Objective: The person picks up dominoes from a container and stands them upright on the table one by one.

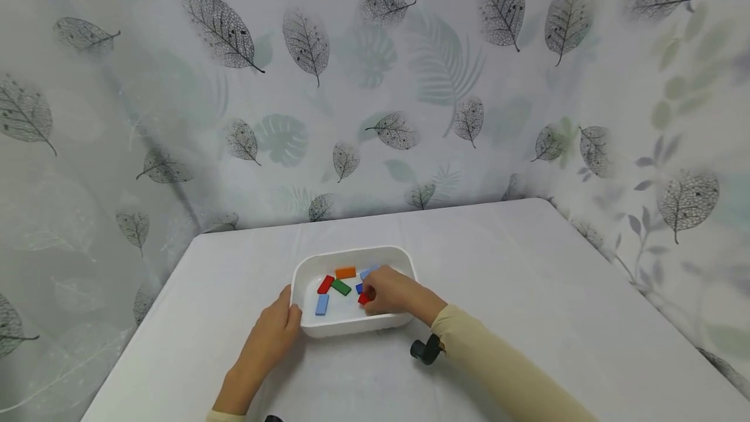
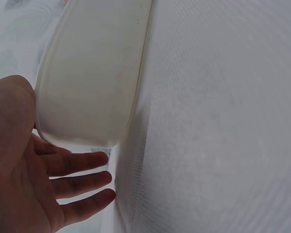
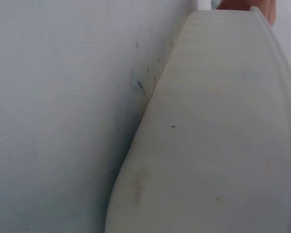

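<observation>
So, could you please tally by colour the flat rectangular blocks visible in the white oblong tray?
Red blocks: 2
Light blue blocks: 2
Dark blue block: 1
Orange block: 1
Green block: 1
Total: 7 visible; the right hand may hide more.

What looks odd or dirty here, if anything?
The white tray has dark specks and a faint smudge on its outside; dark marks also show on the tabletop beside it, odd against plain white surfaces.
</observation>
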### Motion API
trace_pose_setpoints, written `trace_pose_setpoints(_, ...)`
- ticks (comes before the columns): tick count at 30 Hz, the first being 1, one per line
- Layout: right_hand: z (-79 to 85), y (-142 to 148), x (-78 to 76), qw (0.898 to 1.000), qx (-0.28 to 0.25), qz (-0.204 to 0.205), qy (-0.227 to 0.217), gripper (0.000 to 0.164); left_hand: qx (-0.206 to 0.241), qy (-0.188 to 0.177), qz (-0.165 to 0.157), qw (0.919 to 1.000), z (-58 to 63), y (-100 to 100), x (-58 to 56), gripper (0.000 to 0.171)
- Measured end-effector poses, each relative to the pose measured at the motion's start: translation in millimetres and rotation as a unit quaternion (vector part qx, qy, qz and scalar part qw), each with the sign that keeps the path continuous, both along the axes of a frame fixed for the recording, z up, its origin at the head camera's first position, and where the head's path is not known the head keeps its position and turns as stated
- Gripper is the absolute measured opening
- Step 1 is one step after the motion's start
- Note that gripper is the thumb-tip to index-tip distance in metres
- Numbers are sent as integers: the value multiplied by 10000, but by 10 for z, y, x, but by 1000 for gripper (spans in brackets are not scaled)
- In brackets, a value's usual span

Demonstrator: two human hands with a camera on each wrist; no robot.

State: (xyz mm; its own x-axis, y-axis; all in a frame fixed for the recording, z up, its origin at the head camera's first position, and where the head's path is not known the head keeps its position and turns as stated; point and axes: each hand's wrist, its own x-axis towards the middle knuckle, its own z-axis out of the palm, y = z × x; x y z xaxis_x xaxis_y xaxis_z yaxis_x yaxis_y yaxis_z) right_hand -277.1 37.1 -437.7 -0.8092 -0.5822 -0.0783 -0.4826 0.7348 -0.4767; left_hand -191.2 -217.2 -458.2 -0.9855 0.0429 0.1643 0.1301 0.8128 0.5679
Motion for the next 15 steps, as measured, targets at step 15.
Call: trace_pose_setpoints(15, -2, 45, 14, 9962, -742, -348, 283, 20, -20, 14, -70, 10000, -32, -11, -19, 53)
